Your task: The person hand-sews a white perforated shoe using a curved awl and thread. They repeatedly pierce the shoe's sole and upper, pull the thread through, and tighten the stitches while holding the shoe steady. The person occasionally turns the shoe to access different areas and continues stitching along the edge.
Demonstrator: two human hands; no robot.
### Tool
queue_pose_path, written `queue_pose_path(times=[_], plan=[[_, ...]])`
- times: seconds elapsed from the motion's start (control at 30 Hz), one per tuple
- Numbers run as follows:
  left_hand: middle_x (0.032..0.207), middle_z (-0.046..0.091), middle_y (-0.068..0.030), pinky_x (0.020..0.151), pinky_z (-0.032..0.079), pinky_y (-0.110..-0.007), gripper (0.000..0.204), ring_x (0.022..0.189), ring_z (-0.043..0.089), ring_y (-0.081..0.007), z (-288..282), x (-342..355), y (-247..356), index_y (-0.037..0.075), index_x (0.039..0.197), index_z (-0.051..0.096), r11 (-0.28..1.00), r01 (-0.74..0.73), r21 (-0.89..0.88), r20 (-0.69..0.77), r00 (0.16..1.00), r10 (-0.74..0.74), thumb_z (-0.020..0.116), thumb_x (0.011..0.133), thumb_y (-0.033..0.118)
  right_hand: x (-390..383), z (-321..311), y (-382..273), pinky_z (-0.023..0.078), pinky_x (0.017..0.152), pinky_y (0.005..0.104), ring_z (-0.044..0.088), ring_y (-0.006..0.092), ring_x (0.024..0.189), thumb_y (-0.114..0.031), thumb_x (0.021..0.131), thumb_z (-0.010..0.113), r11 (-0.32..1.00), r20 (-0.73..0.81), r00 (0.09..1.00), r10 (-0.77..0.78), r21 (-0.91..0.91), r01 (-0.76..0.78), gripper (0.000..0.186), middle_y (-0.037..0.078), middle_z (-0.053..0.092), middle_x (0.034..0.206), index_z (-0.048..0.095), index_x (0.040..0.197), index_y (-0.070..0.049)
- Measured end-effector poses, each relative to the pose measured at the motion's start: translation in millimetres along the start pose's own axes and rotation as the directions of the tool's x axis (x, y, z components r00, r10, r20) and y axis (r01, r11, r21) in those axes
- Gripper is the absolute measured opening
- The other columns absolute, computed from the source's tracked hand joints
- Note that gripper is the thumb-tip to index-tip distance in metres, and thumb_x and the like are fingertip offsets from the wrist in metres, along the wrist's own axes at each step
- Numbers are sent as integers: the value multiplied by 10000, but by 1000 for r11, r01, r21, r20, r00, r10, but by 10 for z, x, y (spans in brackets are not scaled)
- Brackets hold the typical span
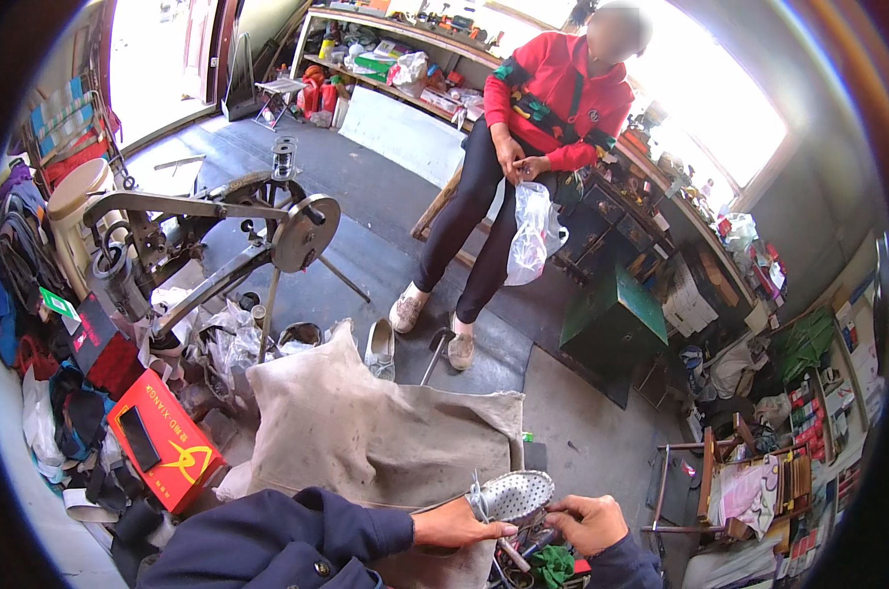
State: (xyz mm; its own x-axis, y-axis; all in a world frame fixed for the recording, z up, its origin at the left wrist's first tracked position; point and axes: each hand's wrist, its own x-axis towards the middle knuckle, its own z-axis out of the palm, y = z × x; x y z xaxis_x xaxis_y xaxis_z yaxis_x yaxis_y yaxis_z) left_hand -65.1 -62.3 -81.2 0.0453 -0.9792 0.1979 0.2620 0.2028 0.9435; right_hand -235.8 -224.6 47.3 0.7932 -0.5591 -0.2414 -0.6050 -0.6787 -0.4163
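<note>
A pale shoe with dark dots (518,494) is in my left hand (454,524), its lace near my fingers and its rounded end towards the right. My left fingers wrap round the shoe with the thumb along its near side. At the shoe's right end my right hand (593,525) is closed in a pinch; whatever is between its fingertips is too small to make out. Below both hands lie several hand tools and a green cloth (552,565), partly hidden. A beige cloth apron (366,432) spreads over my lap.
A hand-cranked sewing machine (307,233) stands at left. A red box (164,442) bears a black phone (139,438). A person in a red top (562,98) sits opposite, holding a plastic bag (531,236). A loose shoe (380,349) and green cabinet (616,319) stand beyond.
</note>
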Motion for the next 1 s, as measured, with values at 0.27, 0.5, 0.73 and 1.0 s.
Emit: queue_pose_path(times=[0.27, 0.5, 0.73, 1.0], plan=[[1444, 536, -123, 1141, 329, -328, 596, 1309, 474, -213, 25, 18, -72, 10, 1474, 440, 992, -25, 122, 89, 996, 14, 667, 1002, 295, -48, 119, 54, 551, 615, 321, 729, 269, 658, -175, 827, 796, 979, -6, 1000, 21, 203, -20, 188, 159, 727, 756, 772, 962, -46], [1432, 558, -135, 1139, 356, -335, 605, 1295, 502, -205, 12, 57, -153, 14, 1480, 433, 966, -164, 198, 65, 986, 154, 667, 991, 283, 4, 308, 207, 546, 553, 331, 707, 253, 607, -139, 852, 778, 919, -209, 895, -393, -69, 388, 132, 123, 732, 745, 746, 934, -41], [1447, 544, -102, 1146, 332, -334, 592, 1306, 484, -191, -67, 22, -98, 15, 1476, 449, 997, -19, 75, 92, 996, 12, 669, 1003, 296, 26, 589, 371, 510, 535, 276, 634, 156, 583, -34, 941, 695, 455, 132, 971, 200, 865, -211, 102, 88, 685, 732, 696, 986, 58], [1303, 661, -28, 1038, 434, -286, 466, 1154, 563, -101, 41, -120, -55, 1, 1385, 572, 941, 15, -339, -183, 980, -82, 661, 1008, 259, -46, 563, 122, 552, 637, 295, 701, 144, 678, -27, 916, 669, 907, -270, 949, -164, 336, 253, 113, 119, 729, 760, 689, 1002, 44]])
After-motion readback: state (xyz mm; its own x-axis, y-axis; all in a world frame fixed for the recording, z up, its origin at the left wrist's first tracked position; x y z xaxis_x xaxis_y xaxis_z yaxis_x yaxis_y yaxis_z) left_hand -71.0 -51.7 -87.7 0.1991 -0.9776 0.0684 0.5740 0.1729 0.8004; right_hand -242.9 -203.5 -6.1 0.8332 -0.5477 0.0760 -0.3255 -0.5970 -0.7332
